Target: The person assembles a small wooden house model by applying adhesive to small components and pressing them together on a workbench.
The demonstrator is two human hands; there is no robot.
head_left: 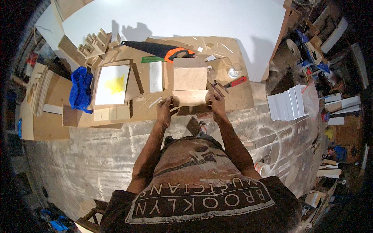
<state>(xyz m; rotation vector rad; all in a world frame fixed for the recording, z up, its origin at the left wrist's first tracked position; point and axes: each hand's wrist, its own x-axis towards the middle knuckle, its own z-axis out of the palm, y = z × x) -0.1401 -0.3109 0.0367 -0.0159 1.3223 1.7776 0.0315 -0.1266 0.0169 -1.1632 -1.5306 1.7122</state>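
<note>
A small plywood box (190,79) stands near the front edge of the work table. Against its near side is a narrow light wooden panel (190,96), held level between my two hands. My left hand (164,110) is closed on the panel's left end, thumb and fingers pinching it. At the right end, my right hand (216,104) grips the same panel. Behind the box lies a handsaw (153,49) with a black blade and an orange and black handle. A clamp with a red handle (235,82) rests right of the box.
The wooden table (237,50) carries offcuts, a white strip (155,76), a white panel with a yellow stain (112,85) and a small clear round container (233,73). Blue cloth (81,89) lies at left. White boards (286,103) stand right. A bucket (262,169) sits on the floor.
</note>
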